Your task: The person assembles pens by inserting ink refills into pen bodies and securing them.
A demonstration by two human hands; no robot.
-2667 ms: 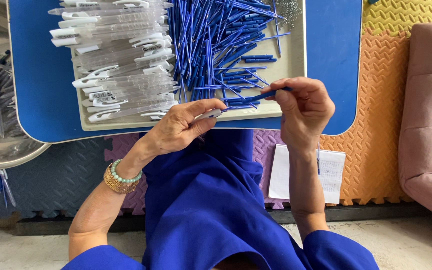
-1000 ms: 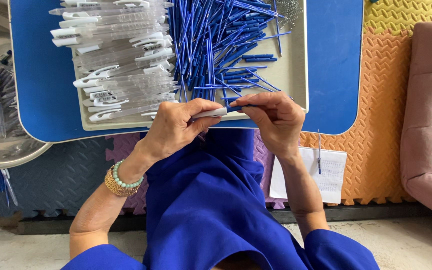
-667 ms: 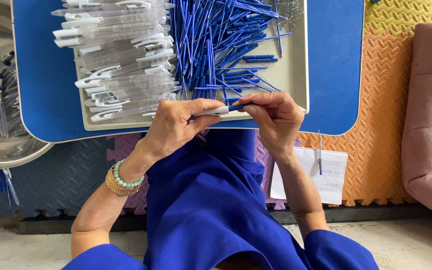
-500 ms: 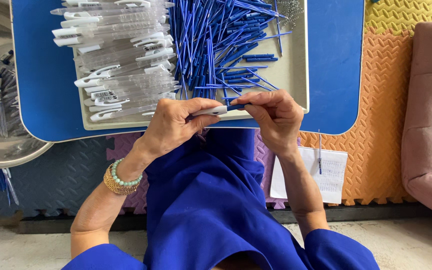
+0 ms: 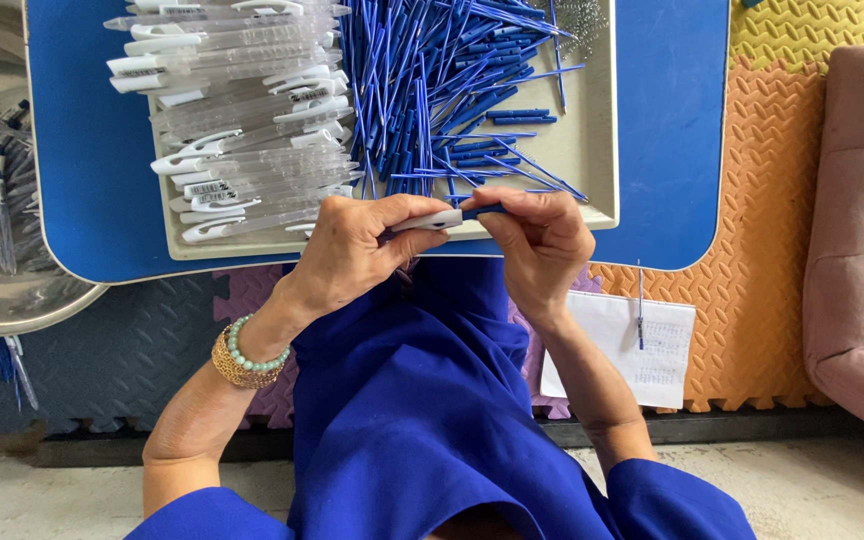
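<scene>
Fingers pinching clear pen barrel, blue refill

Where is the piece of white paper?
In the head view, the white paper lies on the floor mats at the person's right, below the blue table edge and just beside the right forearm, with a thin blue refill on it.

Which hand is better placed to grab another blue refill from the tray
Right, probably. The right hand pinches the blue refill end beside the loose blue refills, while the left hand grips the clear barrel nearer the barrel pile.
</scene>
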